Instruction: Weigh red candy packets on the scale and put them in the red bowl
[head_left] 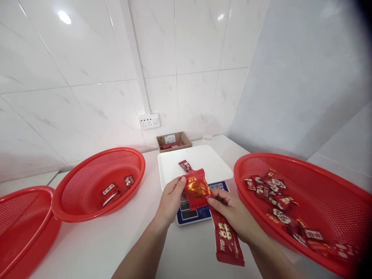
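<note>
My left hand point(172, 197) is closed on the left edge of a shiny red square snack packet point(197, 190) with gold print. Fingers of my right hand point(232, 209) touch that packet's right side and are closed on a long dark red snack packet point(228, 242), which hangs down below the palm. Both hands are above the front of a white weighing scale point(200, 155) with a blue keypad, partly covered by the packets. On its plate, just behind the square packet, lies a small dark red packet point(185, 165).
To the right, a red plastic basket point(334, 174) holds several red packets. Another red basket point(95, 166) at left has a few packets, overlapping a third basket point(20, 197). A cardboard box point(183, 140) with red packets stands behind the scale, below a wall socket point(149, 121).
</note>
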`<state>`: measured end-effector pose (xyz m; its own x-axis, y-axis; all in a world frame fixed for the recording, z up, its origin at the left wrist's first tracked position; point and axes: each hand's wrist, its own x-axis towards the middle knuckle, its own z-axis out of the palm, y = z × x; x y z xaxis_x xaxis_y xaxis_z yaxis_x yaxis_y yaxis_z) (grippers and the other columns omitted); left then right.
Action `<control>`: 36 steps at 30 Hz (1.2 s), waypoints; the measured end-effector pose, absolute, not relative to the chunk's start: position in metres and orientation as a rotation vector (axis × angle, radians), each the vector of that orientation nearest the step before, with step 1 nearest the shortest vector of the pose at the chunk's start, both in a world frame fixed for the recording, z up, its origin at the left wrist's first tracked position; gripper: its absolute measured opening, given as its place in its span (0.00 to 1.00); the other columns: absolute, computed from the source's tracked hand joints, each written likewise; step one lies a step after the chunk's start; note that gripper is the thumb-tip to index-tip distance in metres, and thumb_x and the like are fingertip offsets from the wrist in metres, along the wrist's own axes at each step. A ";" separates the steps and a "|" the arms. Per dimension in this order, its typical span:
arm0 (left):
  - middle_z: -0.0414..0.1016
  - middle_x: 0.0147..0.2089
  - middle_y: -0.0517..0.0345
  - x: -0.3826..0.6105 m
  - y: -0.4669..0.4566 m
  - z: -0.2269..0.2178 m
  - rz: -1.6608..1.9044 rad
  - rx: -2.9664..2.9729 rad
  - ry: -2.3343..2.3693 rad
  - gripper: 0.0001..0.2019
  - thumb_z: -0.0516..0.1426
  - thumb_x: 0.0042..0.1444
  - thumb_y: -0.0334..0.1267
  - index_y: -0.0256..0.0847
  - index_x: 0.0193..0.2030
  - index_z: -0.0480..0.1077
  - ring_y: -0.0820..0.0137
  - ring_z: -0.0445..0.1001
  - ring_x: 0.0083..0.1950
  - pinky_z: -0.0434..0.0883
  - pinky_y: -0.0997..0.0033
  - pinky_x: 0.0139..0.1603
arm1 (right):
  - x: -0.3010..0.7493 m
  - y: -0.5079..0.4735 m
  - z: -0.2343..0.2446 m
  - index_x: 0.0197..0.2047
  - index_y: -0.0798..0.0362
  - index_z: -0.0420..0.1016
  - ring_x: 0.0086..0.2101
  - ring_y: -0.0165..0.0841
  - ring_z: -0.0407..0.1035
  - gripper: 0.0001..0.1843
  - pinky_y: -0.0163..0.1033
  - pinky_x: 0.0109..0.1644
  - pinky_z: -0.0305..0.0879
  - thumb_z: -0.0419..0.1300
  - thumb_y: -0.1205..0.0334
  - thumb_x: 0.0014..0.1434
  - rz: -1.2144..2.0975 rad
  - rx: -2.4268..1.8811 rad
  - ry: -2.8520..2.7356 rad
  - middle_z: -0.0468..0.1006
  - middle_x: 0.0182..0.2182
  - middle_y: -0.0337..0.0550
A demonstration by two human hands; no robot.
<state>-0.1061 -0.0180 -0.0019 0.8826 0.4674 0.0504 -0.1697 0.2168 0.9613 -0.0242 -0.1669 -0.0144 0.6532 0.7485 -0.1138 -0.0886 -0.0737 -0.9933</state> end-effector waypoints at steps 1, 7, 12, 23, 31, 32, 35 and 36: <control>0.72 0.31 0.57 -0.107 -0.017 -0.002 0.436 1.305 0.272 0.16 0.53 0.55 0.49 0.36 0.33 0.70 0.73 0.68 0.29 0.65 0.77 0.27 | -0.023 -0.167 -0.013 0.32 0.52 0.69 0.26 0.28 0.64 0.15 0.34 0.31 0.60 0.60 0.48 0.51 0.757 -1.463 -0.542 0.71 0.26 0.35; 0.70 0.29 0.56 -0.114 -0.014 0.003 0.070 1.477 0.115 0.17 0.59 0.50 0.48 0.35 0.36 0.69 0.73 0.67 0.28 0.64 0.78 0.23 | -0.015 -0.171 -0.006 0.29 0.51 0.68 0.25 0.29 0.66 0.15 0.35 0.32 0.63 0.62 0.48 0.48 0.690 -1.253 -0.323 0.73 0.24 0.36; 0.70 0.31 0.56 -0.110 -0.026 -0.002 0.228 1.389 0.164 0.16 0.57 0.53 0.48 0.35 0.38 0.66 0.74 0.68 0.28 0.66 0.77 0.25 | -0.014 -0.170 -0.010 0.33 0.49 0.68 0.22 0.27 0.64 0.16 0.33 0.28 0.60 0.58 0.45 0.51 0.670 -1.247 -0.382 0.69 0.20 0.33; 0.71 0.37 0.56 -0.106 -0.035 -0.006 0.140 1.392 0.126 0.16 0.61 0.49 0.43 0.37 0.43 0.68 0.73 0.68 0.34 0.65 0.76 0.31 | -0.013 -0.170 -0.015 0.45 0.52 0.70 0.27 0.31 0.68 0.22 0.34 0.30 0.62 0.56 0.45 0.53 0.674 -1.422 -0.464 0.76 0.29 0.39; 0.73 0.43 0.53 -0.107 -0.040 0.001 0.103 1.334 -0.002 0.19 0.62 0.48 0.42 0.38 0.46 0.69 0.65 0.69 0.44 0.66 0.70 0.44 | -0.012 -0.169 -0.015 0.44 0.52 0.72 0.33 0.35 0.71 0.24 0.38 0.37 0.65 0.54 0.42 0.53 0.693 -1.396 -0.384 0.79 0.33 0.42; 0.73 0.44 0.52 -0.107 -0.040 0.002 0.097 1.327 -0.027 0.19 0.61 0.49 0.43 0.38 0.47 0.69 0.63 0.69 0.46 0.65 0.68 0.47 | -0.012 -0.169 -0.015 0.43 0.52 0.73 0.33 0.35 0.71 0.24 0.38 0.37 0.65 0.54 0.42 0.54 0.691 -1.403 -0.392 0.79 0.33 0.42; 0.72 0.47 0.51 -0.107 -0.042 0.004 0.089 1.308 -0.068 0.19 0.61 0.49 0.42 0.38 0.47 0.69 0.61 0.68 0.50 0.63 0.64 0.52 | -0.011 -0.170 -0.013 0.43 0.53 0.72 0.33 0.36 0.71 0.25 0.38 0.36 0.65 0.54 0.41 0.53 0.670 -1.429 -0.414 0.79 0.33 0.43; 0.72 0.47 0.51 -0.107 -0.042 0.004 0.088 1.308 -0.072 0.19 0.61 0.49 0.42 0.38 0.47 0.69 0.61 0.68 0.50 0.63 0.64 0.52 | -0.011 -0.170 -0.013 0.43 0.54 0.72 0.32 0.36 0.71 0.25 0.39 0.36 0.65 0.54 0.41 0.53 0.657 -1.437 -0.425 0.79 0.33 0.44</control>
<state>-0.1067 -0.0418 0.0039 0.9944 0.0246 0.1027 -0.1056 0.2569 0.9606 -0.0113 -0.1699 -0.0126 0.7566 0.6435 -0.1161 -0.1575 0.0069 -0.9875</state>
